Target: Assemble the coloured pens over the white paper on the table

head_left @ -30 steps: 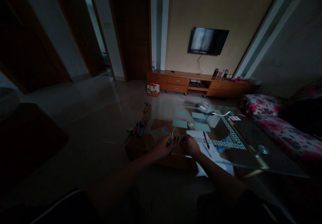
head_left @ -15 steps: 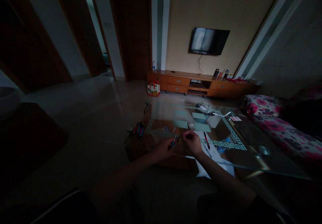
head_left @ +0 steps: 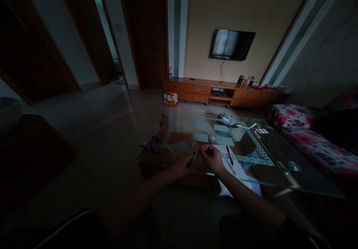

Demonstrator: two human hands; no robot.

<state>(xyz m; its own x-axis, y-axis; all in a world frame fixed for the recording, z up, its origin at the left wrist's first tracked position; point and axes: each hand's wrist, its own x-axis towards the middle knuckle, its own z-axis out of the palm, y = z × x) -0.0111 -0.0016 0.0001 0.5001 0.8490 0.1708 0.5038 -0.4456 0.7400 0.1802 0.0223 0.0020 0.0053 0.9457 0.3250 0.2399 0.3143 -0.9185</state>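
My left hand (head_left: pixel 183 166) is closed around a pen (head_left: pixel 191 162) with a blue-and-dark barrel. A thin pale length sticks up from it toward my right hand. My right hand (head_left: pixel 214 157) pinches a small dark piece (head_left: pixel 197 153), perhaps part of the pen, right at the pale end; whether they touch I cannot tell. Both hands are above the near edge of the glass table (head_left: pixel 179 169). Beneath my right hand lie white paper sheets (head_left: pixel 237 172), with a red-and-black pen (head_left: pixel 229 155) on them.
Several red, blue and black pens (head_left: pixel 154 144) lie at the table's left edge. Farther back are pale green rectangles (head_left: pixel 221 128), a small round white item (head_left: pixel 213 139), a clear plastic bag (head_left: pixel 228 119) and a red-and-white card (head_left: pixel 262 131). A flowered sofa (head_left: pixel 304 129) stands at right.
My right hand has shifted slightly left, bringing the small dark piece up to the pen's pale end. My left hand has hardly moved.
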